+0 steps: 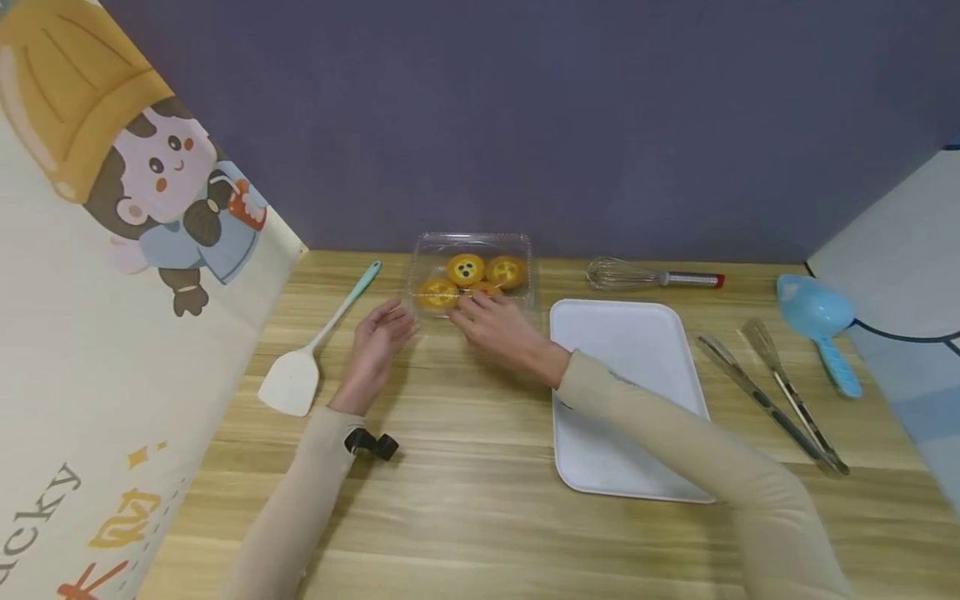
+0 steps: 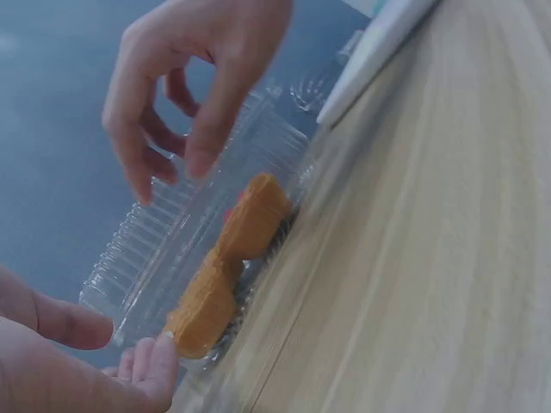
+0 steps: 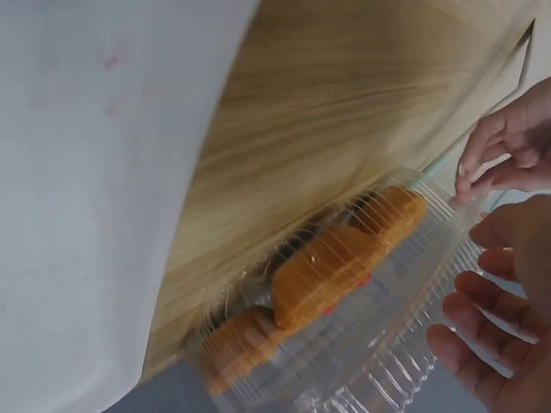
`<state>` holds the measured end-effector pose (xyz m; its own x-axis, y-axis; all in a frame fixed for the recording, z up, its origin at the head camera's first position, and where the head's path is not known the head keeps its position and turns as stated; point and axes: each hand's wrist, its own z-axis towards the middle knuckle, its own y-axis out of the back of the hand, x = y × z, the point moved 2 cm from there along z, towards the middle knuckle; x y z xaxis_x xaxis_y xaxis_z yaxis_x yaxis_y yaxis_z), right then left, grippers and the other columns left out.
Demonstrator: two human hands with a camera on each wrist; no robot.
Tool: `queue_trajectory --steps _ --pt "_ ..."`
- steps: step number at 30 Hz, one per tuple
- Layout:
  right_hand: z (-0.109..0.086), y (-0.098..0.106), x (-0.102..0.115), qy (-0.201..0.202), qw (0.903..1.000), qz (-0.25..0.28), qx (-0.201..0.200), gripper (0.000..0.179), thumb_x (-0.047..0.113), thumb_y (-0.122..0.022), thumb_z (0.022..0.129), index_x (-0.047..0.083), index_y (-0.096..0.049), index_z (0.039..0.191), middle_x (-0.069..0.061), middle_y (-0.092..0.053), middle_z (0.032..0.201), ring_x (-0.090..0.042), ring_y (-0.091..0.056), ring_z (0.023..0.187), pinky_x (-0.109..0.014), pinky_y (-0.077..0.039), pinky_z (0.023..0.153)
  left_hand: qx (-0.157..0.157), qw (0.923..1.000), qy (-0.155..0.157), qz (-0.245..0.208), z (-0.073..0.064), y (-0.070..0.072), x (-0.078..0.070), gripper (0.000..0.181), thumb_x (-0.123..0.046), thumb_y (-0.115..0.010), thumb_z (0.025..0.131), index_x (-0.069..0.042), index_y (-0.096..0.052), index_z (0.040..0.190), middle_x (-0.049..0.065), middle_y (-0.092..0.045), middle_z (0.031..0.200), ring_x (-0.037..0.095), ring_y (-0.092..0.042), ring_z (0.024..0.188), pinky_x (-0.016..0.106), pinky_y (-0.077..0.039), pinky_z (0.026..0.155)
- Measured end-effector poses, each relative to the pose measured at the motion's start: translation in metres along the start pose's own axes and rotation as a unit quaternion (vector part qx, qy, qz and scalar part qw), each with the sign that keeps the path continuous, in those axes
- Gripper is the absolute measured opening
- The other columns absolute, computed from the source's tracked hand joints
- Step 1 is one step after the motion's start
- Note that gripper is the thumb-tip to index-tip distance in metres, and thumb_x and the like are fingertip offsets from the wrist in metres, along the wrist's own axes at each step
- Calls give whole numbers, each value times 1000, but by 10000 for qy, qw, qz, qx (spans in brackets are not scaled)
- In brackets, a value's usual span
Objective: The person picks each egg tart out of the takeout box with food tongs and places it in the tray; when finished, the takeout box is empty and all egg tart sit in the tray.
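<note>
The clear box (image 1: 431, 257) of four yellow tarts (image 1: 466, 269) sits at the tabletop's (image 1: 450, 508) far side, near 12 o'clock. Taking the box as the clock's centre, the left hand (image 1: 379, 335) is at 8 o'clock, its grip loose and unclosed beside the corner; whether it touches, I cannot tell. The right hand (image 1: 504, 332) is at 5 o'clock, grip relaxed, bent fingers spread over the near edge, holding nothing. The spatula (image 1: 292, 379) lies at 8, the whisk (image 1: 654, 277) and scoop (image 1: 817, 307) at 3, the tray (image 1: 618, 337) and tongs (image 1: 763, 402) at 4.
</note>
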<state>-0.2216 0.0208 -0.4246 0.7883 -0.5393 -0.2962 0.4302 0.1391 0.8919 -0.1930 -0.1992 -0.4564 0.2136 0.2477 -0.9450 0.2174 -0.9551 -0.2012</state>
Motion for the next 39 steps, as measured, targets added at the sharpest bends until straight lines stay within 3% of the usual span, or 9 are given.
queue_trajectory --steps 4,8,16,27,39 --pt "2 -4 2 31 9992 -232 311 34 3 -56 100 13 -63 131 -4 -65 129 -25 -63 120 -38 -64 94 -105 9991 2 -407 4 -2 3 52 5 -48 105 0 -41 156 6 -55 126 28 -56 132 32 -52 118" --pt "2 -5 5 81 9990 -363 251 35 -1 -55 98 11 -65 130 -5 -67 126 -25 -64 118 -37 -65 92 -173 9975 -52 -676 4 -4 3 52 7 -50 104 1 -43 155 1 -57 113 19 -61 116 28 -55 113" --pt "3 -8 5 54 9988 -461 -158 27 1 -56 99 11 -68 121 -4 -68 117 -23 -66 109 -34 -66 81 -202 9964 -82 -822 4 -7 2 54 10 -52 102 2 -43 154 0 -56 109 12 -64 103 24 -57 108" --pt "4 -7 6 34 9997 -229 -28 34 -5 -61 94 9 -67 124 -7 -68 121 -24 -67 112 -34 -67 88 -430 9960 -58 -782 7 -11 4 53 10 -56 100 2 -46 152 0 -57 106 10 -67 96 25 -60 105" --pt "5 -9 3 19 9984 -400 -403 29 -4 -63 95 12 -66 118 -5 -68 116 -23 -67 107 -33 -66 85 -694 9941 104 -822 13 -12 3 52 12 -58 98 1 -50 149 -2 -59 101 7 -71 84 20 -64 92"
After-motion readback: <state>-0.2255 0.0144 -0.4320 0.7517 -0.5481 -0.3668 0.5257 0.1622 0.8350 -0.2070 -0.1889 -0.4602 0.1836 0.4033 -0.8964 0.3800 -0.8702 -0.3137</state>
